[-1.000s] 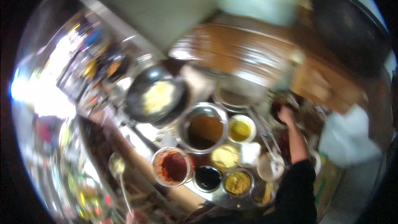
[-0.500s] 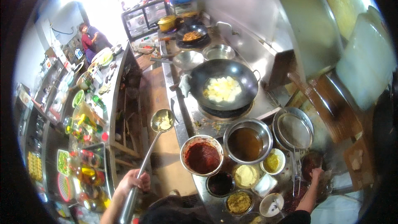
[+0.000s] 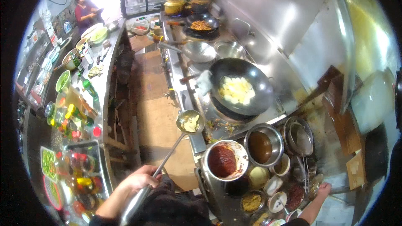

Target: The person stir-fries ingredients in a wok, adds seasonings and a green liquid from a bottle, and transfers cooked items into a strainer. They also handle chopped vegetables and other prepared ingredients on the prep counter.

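Observation:
My left hand [image 3: 144, 179] is closed round the handle of a long metal ladle [image 3: 171, 152]. Pale yellow chopped bits [image 3: 190, 123] lie in its bowl, which hangs by the stove's front edge. Beyond it, on a burner, sits a black wok [image 3: 261, 88] with pale yellow-white chunks [image 3: 237, 91] inside and a cloth [image 3: 204, 83] round its handle. At the lower right, my right hand [image 3: 323, 189] has its fingers curled in beside a small container [image 3: 315, 184] among the seasonings. What those fingers grip, if anything, I cannot make out.
A tub of red sauce [image 3: 224, 163], a steel pot of brown liquid [image 3: 260, 146] and strainers [image 3: 300, 138] crowd the near stovetop. Farther back stand a perforated ladle [image 3: 199, 52] and a pan of food [image 3: 201, 25]. Bottles line the left counter [image 3: 109, 67]; a person [image 3: 86, 12] stands beyond.
My view has turned somewhat left. The ladle has come closer to the stove and wok. My right hand has moved from over a dark bowl to a small container nearer me.

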A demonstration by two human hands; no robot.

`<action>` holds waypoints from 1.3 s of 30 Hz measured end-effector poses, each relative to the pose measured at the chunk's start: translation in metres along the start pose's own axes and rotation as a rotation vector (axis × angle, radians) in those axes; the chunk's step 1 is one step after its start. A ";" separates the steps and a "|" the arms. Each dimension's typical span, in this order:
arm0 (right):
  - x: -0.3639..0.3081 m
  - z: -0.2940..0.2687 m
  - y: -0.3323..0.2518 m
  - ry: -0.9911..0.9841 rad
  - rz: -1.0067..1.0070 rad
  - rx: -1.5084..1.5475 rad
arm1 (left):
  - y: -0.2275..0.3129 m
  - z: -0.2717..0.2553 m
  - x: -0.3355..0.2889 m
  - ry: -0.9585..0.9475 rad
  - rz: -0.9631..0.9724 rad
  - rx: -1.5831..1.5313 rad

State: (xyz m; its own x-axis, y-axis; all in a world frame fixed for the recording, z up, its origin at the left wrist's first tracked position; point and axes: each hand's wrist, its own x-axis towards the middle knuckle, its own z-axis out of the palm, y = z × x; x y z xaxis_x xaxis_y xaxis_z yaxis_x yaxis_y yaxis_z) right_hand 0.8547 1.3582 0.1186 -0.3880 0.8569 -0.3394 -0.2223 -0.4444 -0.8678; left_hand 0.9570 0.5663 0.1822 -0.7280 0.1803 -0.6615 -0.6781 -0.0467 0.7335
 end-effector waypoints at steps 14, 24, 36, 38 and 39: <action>-0.540 0.361 0.360 -1.808 0.119 -1.284 | 0.034 -0.173 -0.001 -0.159 0.091 0.058; -0.665 0.484 0.487 -2.176 -0.602 -1.095 | 0.070 -0.274 0.028 0.034 0.000 -0.027; -0.729 0.622 0.542 -2.226 -0.203 -0.334 | 0.306 -0.444 0.181 0.354 0.095 0.010; -0.731 0.639 0.531 -2.158 0.875 -0.547 | 0.351 -0.461 0.235 0.378 0.191 0.098; -0.731 0.648 0.531 -2.033 1.259 -0.408 | 0.376 -0.463 0.262 0.393 0.218 0.137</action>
State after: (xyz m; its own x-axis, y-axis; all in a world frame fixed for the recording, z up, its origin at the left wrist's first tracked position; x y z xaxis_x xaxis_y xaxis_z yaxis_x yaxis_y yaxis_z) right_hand 0.4408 0.3267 0.1416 -0.2125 -0.9689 -0.1270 0.7112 -0.0642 -0.7001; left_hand 0.4643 0.1413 0.2122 -0.8531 -0.2063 -0.4792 -0.5046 0.0928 0.8583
